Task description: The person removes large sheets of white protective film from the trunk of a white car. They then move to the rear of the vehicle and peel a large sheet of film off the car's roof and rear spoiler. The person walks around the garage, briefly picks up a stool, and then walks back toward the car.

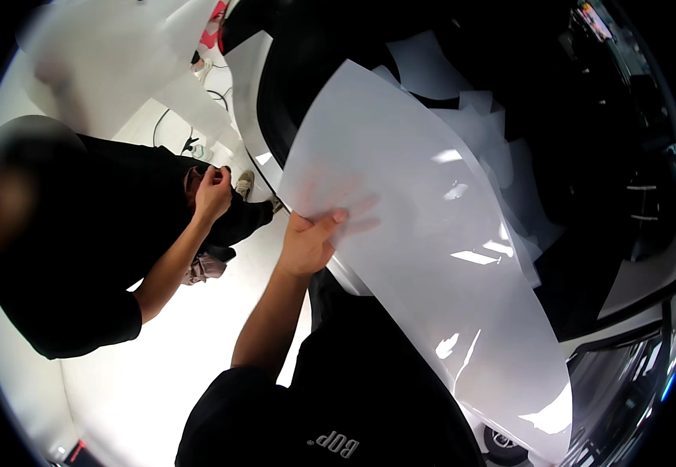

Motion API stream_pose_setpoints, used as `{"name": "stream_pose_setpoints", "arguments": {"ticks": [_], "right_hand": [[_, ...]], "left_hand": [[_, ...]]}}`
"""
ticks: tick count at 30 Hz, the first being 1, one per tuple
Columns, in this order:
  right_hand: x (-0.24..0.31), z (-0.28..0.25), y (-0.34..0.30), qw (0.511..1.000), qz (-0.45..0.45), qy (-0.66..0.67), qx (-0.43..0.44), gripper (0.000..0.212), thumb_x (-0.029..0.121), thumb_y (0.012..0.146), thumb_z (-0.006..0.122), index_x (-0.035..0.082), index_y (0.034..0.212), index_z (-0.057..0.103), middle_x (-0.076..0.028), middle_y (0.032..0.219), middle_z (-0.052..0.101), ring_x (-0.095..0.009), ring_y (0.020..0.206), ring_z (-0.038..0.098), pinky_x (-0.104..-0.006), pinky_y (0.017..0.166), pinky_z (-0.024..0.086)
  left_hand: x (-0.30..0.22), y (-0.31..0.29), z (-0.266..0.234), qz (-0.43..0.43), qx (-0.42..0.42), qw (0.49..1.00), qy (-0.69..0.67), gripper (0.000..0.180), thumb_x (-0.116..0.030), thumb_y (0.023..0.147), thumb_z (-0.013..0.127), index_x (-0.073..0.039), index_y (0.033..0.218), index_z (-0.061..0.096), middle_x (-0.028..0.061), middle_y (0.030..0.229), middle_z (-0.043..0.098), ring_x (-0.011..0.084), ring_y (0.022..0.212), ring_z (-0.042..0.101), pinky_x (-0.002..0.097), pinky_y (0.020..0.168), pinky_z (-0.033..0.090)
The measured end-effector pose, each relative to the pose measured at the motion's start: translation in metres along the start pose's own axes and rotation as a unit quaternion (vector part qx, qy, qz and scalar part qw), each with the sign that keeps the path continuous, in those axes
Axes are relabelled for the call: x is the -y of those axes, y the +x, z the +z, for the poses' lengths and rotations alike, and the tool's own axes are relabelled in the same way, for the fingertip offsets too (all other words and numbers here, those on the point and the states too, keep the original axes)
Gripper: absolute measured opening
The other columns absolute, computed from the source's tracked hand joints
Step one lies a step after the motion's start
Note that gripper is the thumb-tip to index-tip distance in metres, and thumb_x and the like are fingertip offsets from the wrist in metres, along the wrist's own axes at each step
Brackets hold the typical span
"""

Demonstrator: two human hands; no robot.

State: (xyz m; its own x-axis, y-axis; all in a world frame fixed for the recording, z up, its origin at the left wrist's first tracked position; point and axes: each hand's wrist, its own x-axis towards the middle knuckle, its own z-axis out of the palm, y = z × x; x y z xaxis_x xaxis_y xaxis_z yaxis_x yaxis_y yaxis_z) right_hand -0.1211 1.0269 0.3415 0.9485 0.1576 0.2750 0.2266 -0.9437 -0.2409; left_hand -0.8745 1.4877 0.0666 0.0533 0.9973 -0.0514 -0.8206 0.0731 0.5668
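Observation:
My left hand (307, 247) holds the left edge of a large, glossy, translucent white plastic sheet (423, 210). The thumb lies on top, and the spread fingers show blurred through the sheet from behind. From its pointed upper end, the sheet runs down across the front of my black shirt, bending and catching bright reflections near its lower end. Several smaller translucent sheets (528, 187) lie overlapped in the dark space beyond its right edge. My right hand does not show.
A co-worker in black (81, 233) stands close at left, a hand (213, 193) held near the waist. Another translucent sheet (128, 54) is at upper left. Black cables (160, 124) lie on the white floor (182, 342). A light-coloured vehicle body edge (248, 70) curves round the dark space.

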Motion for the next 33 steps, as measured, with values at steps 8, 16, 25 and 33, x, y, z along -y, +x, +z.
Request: {"name": "stream_pose_setpoints", "arguments": {"ticks": [8, 16, 25, 33], "right_hand": [[-0.009, 0.037, 0.033, 0.998, 0.012, -0.015, -0.059, 0.042, 0.034, 0.099, 0.052, 0.000, 0.123, 0.059, -0.010, 0.102, 0.055, -0.017, 0.089, 0.049, -0.0309, 0.077, 0.041], [-0.066, 0.031, 0.080, 0.997, -0.012, -0.018, -0.075, 0.040, 0.035, 0.098, 0.053, 0.002, 0.117, 0.064, -0.004, 0.086, 0.058, -0.013, 0.073, 0.049, -0.0284, 0.064, 0.042], [-0.018, 0.045, 0.063, 0.981, -0.020, 0.189, -0.041, 0.030, 0.036, 0.096, 0.060, 0.008, 0.096, 0.068, 0.006, 0.058, 0.042, -0.003, 0.048, 0.035, -0.0216, 0.041, 0.026], [0.011, 0.040, 0.055, 0.968, -0.043, 0.248, -0.020, 0.023, 0.031, 0.097, 0.061, 0.010, 0.094, 0.069, 0.010, 0.064, 0.044, 0.000, 0.056, 0.037, -0.0176, 0.048, 0.028]], "left_hand": [[-0.012, 0.004, 0.006, 0.015, 0.008, 0.999, -0.042, 0.065, 0.007, 0.092, 0.047, -0.013, 0.150, 0.025, 0.0165, 0.140, 0.044, 0.0474, 0.132, 0.041, 0.0612, 0.098, 0.045], [-0.003, 0.010, -0.025, 0.019, -0.097, 0.995, 0.024, 0.065, 0.006, 0.091, 0.051, -0.011, 0.149, 0.027, 0.0141, 0.134, 0.049, 0.0310, 0.120, 0.053, 0.0505, 0.095, 0.051], [-0.015, 0.031, -0.083, 0.083, -0.160, 0.983, -0.028, 0.046, 0.001, 0.094, 0.051, 0.001, 0.139, 0.040, 0.0147, 0.135, 0.050, 0.0272, 0.124, 0.050, 0.0401, 0.109, 0.038], [-0.033, 0.036, -0.109, 0.070, -0.193, 0.975, 0.082, 0.035, -0.005, 0.096, 0.052, 0.007, 0.128, 0.047, 0.0162, 0.126, 0.055, 0.0271, 0.118, 0.053, 0.0397, 0.105, 0.042]]}}
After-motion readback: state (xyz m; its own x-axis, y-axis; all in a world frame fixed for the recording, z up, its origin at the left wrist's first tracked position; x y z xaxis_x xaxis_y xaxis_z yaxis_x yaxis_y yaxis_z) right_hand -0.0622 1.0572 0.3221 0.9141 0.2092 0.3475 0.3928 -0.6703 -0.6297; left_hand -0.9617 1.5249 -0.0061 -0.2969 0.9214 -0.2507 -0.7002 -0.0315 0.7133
